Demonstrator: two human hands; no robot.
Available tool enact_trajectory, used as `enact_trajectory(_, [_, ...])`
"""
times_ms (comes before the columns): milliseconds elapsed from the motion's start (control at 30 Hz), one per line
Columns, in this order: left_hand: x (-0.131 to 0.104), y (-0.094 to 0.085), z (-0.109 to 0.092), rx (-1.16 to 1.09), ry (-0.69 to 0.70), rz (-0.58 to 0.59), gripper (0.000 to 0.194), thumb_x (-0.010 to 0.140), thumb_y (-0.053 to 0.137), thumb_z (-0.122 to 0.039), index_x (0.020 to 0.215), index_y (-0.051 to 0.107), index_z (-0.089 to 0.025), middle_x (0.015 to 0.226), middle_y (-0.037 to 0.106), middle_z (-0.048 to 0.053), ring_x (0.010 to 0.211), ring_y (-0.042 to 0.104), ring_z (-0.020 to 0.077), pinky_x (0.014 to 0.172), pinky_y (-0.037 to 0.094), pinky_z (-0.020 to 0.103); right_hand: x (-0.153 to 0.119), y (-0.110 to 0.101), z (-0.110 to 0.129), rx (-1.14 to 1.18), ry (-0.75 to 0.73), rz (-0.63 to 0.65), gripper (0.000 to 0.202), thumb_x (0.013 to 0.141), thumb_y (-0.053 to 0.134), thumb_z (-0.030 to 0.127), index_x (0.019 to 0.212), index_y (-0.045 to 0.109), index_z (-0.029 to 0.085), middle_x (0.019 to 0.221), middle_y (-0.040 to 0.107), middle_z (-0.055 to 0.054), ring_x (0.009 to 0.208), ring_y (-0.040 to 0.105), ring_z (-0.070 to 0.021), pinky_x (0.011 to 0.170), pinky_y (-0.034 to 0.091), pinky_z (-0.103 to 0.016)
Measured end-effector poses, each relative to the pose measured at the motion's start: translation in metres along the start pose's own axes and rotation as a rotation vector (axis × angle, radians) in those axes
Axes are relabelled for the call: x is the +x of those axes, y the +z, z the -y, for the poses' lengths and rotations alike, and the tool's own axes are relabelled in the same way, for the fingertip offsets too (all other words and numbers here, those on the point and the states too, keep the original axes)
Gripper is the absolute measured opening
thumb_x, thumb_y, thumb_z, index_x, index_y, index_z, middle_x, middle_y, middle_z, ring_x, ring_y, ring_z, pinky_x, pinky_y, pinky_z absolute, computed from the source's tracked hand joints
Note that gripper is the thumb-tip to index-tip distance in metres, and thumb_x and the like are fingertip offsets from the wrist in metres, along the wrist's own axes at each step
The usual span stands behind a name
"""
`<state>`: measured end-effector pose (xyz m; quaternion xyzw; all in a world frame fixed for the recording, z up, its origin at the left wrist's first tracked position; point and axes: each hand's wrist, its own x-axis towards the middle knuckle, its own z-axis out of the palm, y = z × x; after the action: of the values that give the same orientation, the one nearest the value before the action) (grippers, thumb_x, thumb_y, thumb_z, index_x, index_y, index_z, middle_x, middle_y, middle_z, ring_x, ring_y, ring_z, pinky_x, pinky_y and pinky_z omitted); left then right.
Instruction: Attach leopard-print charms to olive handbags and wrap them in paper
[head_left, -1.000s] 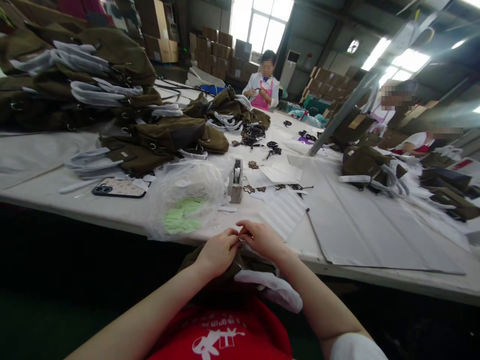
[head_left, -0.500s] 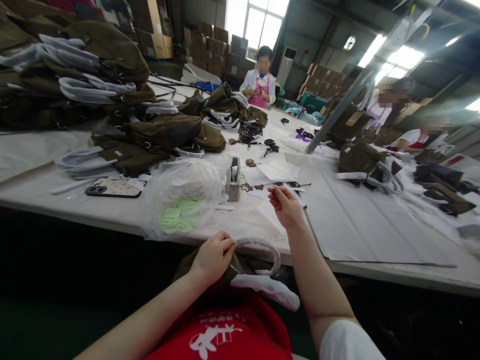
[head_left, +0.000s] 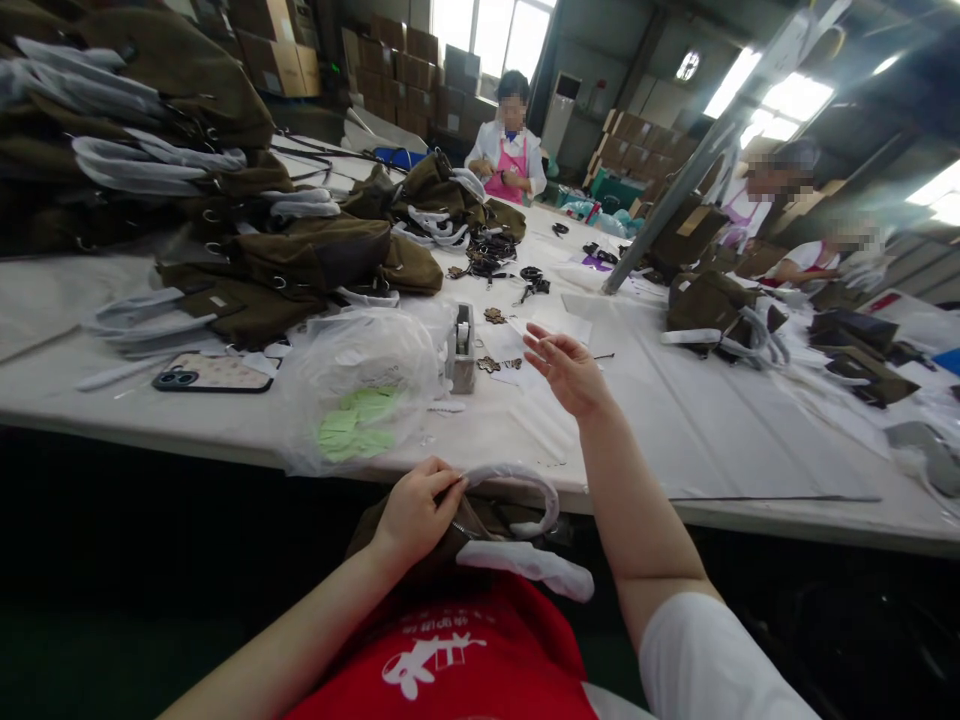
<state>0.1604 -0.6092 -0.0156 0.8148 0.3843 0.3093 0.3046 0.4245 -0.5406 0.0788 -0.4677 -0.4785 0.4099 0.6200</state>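
Against my body, at the table's front edge, is an olive bag (head_left: pixel 481 517) with a zipper and wrapped handles. My left hand (head_left: pixel 421 508) pinches the bag's edge beside the zipper. Over the white papers my right hand (head_left: pixel 566 372) is raised with its fingers apart, and nothing shows between them. Just left of it lie brown metal charms (head_left: pixel 489 365). A grey tape dispenser (head_left: pixel 463 350) stands beside a clear plastic bag (head_left: pixel 300 400) that holds green slips (head_left: pixel 356 425).
Olive bags (head_left: pixel 172 90) are piled high at the left, behind a phone (head_left: pixel 217 372). A slanted metal pole (head_left: pixel 660 220) rises from the table (head_left: pixel 750 400). Across it stands a person in a pink apron (head_left: pixel 508 170); others work at the right.
My right hand has moved slightly up and its fingers have spread. My left hand still grips the bag. The whole view has shifted a little.
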Motion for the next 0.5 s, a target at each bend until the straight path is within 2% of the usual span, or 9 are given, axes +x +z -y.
enact_trajectory(67, [0.000, 0.000, 0.001, -0.003, 0.001, -0.001, 0.023, 0.092, 0.051, -0.028, 0.079, 0.070, -0.021, 0.080, 0.064, 0.004, 0.078, 0.061, 0.0173, 0.073, 0.047, 0.029, 0.009, -0.001, 0.000, -0.127, 0.000, 0.031, 0.024, 0.073, 0.075, 0.040, 0.080, 0.064, 0.020, 0.132, 0.058, -0.005, 0.115, 0.059, -0.0195, 0.091, 0.052, -0.034])
enact_trajectory(167, [-0.001, -0.001, 0.002, -0.015, -0.002, -0.012, 0.023, 0.092, 0.052, -0.029, 0.081, 0.071, -0.021, 0.081, 0.065, 0.005, 0.078, 0.061, 0.0174, 0.074, 0.047, 0.030, 0.018, 0.000, 0.006, -0.444, -0.062, -0.070, 0.023, 0.072, 0.076, 0.038, 0.077, 0.068, 0.017, 0.125, 0.060, -0.010, 0.104, 0.062, -0.0202, 0.081, 0.053, -0.030])
enact_trajectory(233, [-0.002, -0.003, 0.002, -0.029, -0.017, -0.042, 0.022, 0.091, 0.052, -0.029, 0.083, 0.071, -0.021, 0.081, 0.065, 0.005, 0.078, 0.061, 0.0175, 0.074, 0.048, 0.030, 0.010, 0.006, 0.019, -0.551, -0.206, -0.172, 0.022, 0.077, 0.070, 0.040, 0.082, 0.070, 0.018, 0.117, 0.063, -0.008, 0.086, 0.065, -0.0163, 0.068, 0.053, -0.027])
enact_trajectory(300, [-0.005, -0.006, 0.001, -0.044, -0.039, -0.089, 0.021, 0.090, 0.054, -0.031, 0.085, 0.072, -0.021, 0.081, 0.065, 0.005, 0.078, 0.061, 0.0176, 0.075, 0.048, 0.030, -0.012, 0.017, 0.036, -0.604, -0.333, -0.200, 0.021, 0.085, 0.062, 0.040, 0.091, 0.070, 0.022, 0.104, 0.068, -0.004, 0.067, 0.062, -0.0125, 0.059, 0.050, -0.025])
enact_trajectory(333, [-0.006, -0.007, 0.001, -0.054, -0.053, -0.112, 0.021, 0.090, 0.055, -0.031, 0.084, 0.072, -0.021, 0.081, 0.065, 0.005, 0.078, 0.061, 0.0176, 0.076, 0.048, 0.030, -0.027, 0.025, 0.043, -0.664, -0.355, -0.176, 0.020, 0.087, 0.061, 0.039, 0.093, 0.070, 0.023, 0.094, 0.069, -0.002, 0.063, 0.061, -0.0126, 0.060, 0.049, -0.026])
enact_trajectory(400, [-0.006, -0.011, 0.002, -0.101, -0.093, -0.132, 0.021, 0.088, 0.057, -0.032, 0.081, 0.073, -0.021, 0.079, 0.065, 0.004, 0.076, 0.061, 0.0172, 0.075, 0.048, 0.029, -0.062, 0.043, 0.048, -0.808, -0.329, -0.036, 0.016, 0.089, 0.059, 0.034, 0.093, 0.072, 0.025, 0.087, 0.071, -0.002, 0.070, 0.062, -0.0157, 0.067, 0.048, -0.028])
enact_trajectory(500, [-0.004, -0.015, 0.009, -0.224, -0.169, -0.088, 0.025, 0.086, 0.059, -0.036, 0.072, 0.072, -0.020, 0.073, 0.065, 0.002, 0.072, 0.061, 0.0160, 0.069, 0.048, 0.027, -0.108, 0.067, 0.031, -0.934, -0.135, 0.283, 0.016, 0.089, 0.057, 0.030, 0.088, 0.072, 0.026, 0.083, 0.072, -0.002, 0.075, 0.063, -0.0170, 0.069, 0.045, -0.027])
